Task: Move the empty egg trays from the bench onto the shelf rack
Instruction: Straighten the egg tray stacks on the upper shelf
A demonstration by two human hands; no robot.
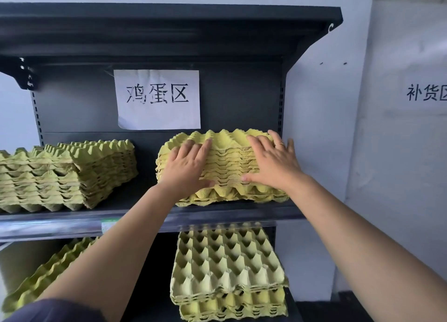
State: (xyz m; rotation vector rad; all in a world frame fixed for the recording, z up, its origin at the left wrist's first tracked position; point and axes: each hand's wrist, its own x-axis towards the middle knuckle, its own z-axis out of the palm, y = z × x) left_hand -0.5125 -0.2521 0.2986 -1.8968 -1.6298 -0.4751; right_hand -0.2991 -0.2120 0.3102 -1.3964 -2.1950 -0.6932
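Observation:
A stack of yellow-green paper egg trays [225, 162] sits on the right half of the dark shelf [145, 216] of the rack. My left hand [187, 168] lies flat against the stack's front left, fingers spread over its top edge, thumb low on its front. My right hand [273, 163], with a ring on one finger, presses the stack's front right the same way. Both hands touch the stack without closing around it. The bench is out of view.
Another tray stack [65, 174] fills the shelf's left half. Below, a stack [227, 273] sits at the right and tilted trays [48, 271] at the left. A paper sign [158, 99] hangs on the rack's back panel. A white wall [321, 128] flanks the rack's right side.

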